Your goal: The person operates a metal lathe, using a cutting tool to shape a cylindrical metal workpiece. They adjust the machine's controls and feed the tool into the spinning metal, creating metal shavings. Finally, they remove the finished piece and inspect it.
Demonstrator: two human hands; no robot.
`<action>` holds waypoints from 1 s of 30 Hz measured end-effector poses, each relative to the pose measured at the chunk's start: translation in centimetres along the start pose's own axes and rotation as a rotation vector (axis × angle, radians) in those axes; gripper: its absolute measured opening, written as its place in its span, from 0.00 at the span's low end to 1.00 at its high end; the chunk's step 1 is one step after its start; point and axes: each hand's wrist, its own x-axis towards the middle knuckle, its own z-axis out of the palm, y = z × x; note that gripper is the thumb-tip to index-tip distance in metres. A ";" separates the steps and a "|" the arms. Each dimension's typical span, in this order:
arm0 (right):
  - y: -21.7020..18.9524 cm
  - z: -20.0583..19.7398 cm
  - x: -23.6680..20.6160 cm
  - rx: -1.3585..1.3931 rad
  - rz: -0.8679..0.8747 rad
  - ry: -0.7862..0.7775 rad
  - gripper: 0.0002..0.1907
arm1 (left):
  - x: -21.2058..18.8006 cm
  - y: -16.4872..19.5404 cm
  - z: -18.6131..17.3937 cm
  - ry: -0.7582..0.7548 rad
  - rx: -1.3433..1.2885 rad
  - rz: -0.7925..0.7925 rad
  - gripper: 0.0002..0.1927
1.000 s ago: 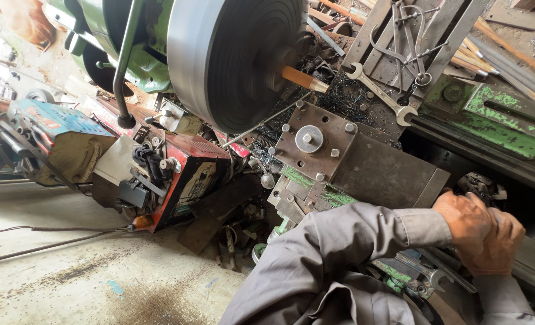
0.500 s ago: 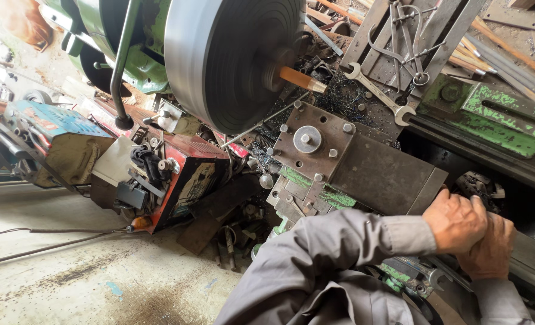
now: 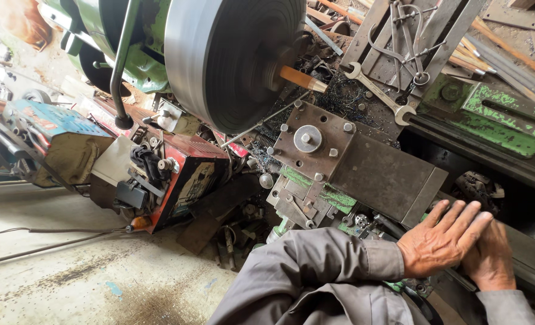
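My left hand (image 3: 441, 239) lies flat with its fingers stretched out, resting on top of my right hand (image 3: 491, 265) at the lower right. My right hand is mostly covered, and whatever it holds beneath is hidden. Both hands sit at the near edge of a lathe carriage, just right of a dark steel slide plate (image 3: 383, 177). A bolted grey tool block (image 3: 315, 144) stands on that plate. Beyond it a large grey chuck (image 3: 231, 54) carries a short orange-brown rod (image 3: 301, 79). Grey sleeves cover both arms.
An open-ended spanner (image 3: 379, 93) lies among metal chips behind the tool block. A long green lever (image 3: 123, 66) hangs left of the chuck. A red box-shaped machine (image 3: 186, 174) and a blue one (image 3: 50, 135) stand on the concrete floor at left, with a cable (image 3: 50, 232).
Both hands have shifted a little to the left. My left hand, earlier curled over the right, now has its fingers stretched flat across it.
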 end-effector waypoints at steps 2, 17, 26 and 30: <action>0.4 0.0 0.0 -0.031 -0.063 -0.016 0.21 | -0.4 -0.1 0.8 0.020 0.007 -0.006 0.33; 4.8 1.2 0.2 0.066 0.539 -0.399 0.32 | 0.7 -1.6 5.0 0.180 0.215 0.035 0.31; -0.5 -2.1 1.6 0.712 0.781 -0.327 0.28 | 1.6 -1.5 3.0 0.172 0.180 0.057 0.34; -2.5 -3.5 2.0 0.723 0.807 -0.329 0.28 | 2.1 -1.2 1.7 0.105 0.159 0.041 0.35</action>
